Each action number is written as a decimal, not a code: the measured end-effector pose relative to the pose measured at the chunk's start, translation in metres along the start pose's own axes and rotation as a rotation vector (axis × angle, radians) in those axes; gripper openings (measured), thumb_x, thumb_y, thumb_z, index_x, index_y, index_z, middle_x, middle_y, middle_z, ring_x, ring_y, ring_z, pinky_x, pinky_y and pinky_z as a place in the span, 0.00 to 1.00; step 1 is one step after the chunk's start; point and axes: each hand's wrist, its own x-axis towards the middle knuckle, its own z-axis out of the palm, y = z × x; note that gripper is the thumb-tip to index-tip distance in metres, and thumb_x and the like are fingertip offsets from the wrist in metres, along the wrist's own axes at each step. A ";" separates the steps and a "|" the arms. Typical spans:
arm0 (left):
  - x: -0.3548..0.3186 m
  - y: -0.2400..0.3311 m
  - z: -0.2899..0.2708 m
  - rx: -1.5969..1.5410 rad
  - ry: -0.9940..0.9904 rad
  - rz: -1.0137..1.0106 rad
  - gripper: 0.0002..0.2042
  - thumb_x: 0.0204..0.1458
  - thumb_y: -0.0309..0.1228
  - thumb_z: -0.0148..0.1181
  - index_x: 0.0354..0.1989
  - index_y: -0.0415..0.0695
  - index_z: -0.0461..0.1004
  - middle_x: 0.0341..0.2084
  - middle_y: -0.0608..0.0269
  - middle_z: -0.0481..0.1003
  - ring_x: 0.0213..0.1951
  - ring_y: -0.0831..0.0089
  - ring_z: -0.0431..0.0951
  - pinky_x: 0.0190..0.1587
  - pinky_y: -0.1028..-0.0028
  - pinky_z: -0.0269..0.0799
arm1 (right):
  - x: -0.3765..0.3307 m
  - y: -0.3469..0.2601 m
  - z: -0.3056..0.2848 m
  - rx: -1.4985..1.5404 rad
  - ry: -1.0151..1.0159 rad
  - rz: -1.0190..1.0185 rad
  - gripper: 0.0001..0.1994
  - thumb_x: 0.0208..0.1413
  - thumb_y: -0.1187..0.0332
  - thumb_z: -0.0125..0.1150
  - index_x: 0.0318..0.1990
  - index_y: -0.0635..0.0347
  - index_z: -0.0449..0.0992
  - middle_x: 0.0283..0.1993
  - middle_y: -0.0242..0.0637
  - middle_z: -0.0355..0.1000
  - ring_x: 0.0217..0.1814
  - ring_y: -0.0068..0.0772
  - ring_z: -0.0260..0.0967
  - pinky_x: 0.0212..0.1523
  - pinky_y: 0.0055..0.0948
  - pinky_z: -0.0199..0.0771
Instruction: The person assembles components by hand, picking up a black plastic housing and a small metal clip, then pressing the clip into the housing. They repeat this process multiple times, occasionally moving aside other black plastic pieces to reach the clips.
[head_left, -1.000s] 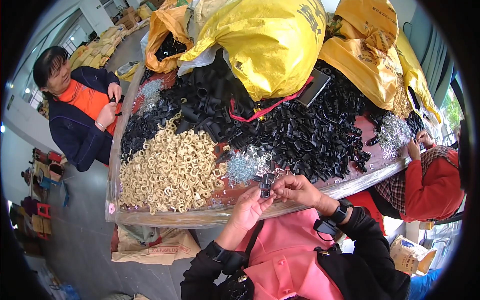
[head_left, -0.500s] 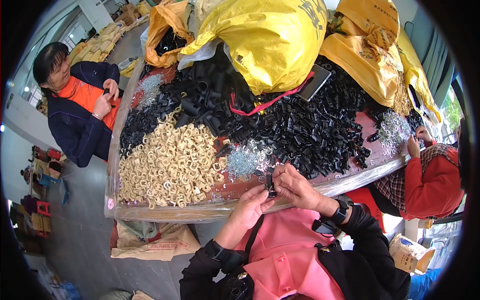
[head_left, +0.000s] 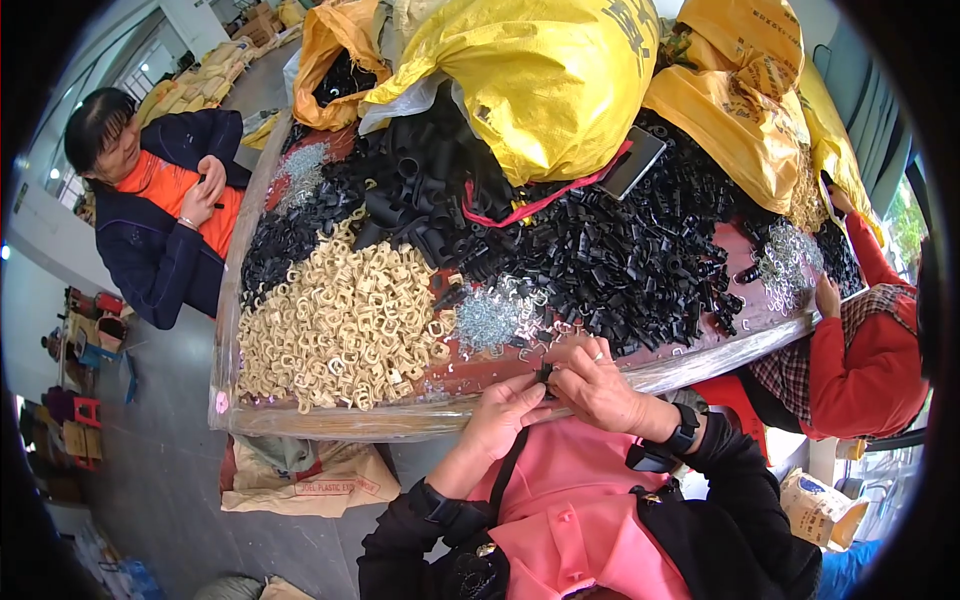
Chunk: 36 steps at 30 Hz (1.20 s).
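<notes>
- The worktop (head_left: 468,378) spreads before me; I place everything by the cream clip heap (head_left: 335,335) on its left part.
- Far right of the heap, the co-worker in red (head_left: 865,365) has changed most: one hand (head_left: 840,201) is now up beside the yellow bagging, where both were low by the metal clips half a second ago. I judge that this alters nothing for my own piece.
- The yellow sack (head_left: 540,90), beyond the heap and to its right, bears large dark characters, cut off at the top.
- The orange-yellow sack (head_left: 740,130), farther right of the heap, has dark print, creased and too small to read.
- On the near side of the heap, below the worktop's edge, a brown paper sack (head_left: 310,488) carries a red boxed line of lettering.
- My right hand (head_left: 597,392), right of the heap, has curled further over; its bent fingers clasp the piece, their tips hidden.
- My left hand (head_left: 505,415), nearer the heap, pinches the piece with thumb and fingers.
- The black piece (head_left: 545,373), right of the heap between my hands, is now mostly covered; I take this as closer handling, unfinished. I see no marking on it.
</notes>
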 end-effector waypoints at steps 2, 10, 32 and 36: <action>0.000 -0.001 0.001 0.001 0.004 0.010 0.12 0.51 0.27 0.47 0.44 0.36 0.64 0.37 0.60 0.70 0.37 0.69 0.73 0.39 0.76 0.71 | 0.000 -0.001 0.000 -0.031 -0.003 -0.028 0.08 0.36 0.70 0.55 0.26 0.59 0.65 0.42 0.37 0.60 0.44 0.37 0.56 0.42 0.35 0.53; 0.001 0.000 -0.011 -0.022 0.013 0.024 0.12 0.49 0.23 0.48 0.43 0.36 0.65 0.36 0.60 0.70 0.36 0.72 0.73 0.37 0.77 0.72 | -0.004 0.006 0.002 0.005 -0.080 -0.031 0.13 0.36 0.68 0.61 0.32 0.58 0.66 0.40 0.38 0.60 0.45 0.40 0.56 0.41 0.36 0.55; -0.041 0.025 -0.081 -0.262 0.271 0.241 0.10 0.48 0.22 0.49 0.40 0.36 0.66 0.34 0.54 0.72 0.37 0.64 0.74 0.36 0.79 0.73 | 0.118 0.030 0.090 -0.073 -0.276 -0.278 0.11 0.38 0.68 0.53 0.33 0.57 0.68 0.31 0.35 0.64 0.34 0.35 0.66 0.37 0.33 0.63; -0.041 0.029 -0.085 -0.299 0.285 0.278 0.09 0.48 0.23 0.49 0.38 0.38 0.67 0.33 0.56 0.72 0.37 0.64 0.74 0.35 0.78 0.73 | 0.132 0.029 0.101 -0.225 -0.285 -0.315 0.10 0.36 0.68 0.52 0.31 0.54 0.68 0.30 0.34 0.64 0.34 0.33 0.66 0.37 0.30 0.62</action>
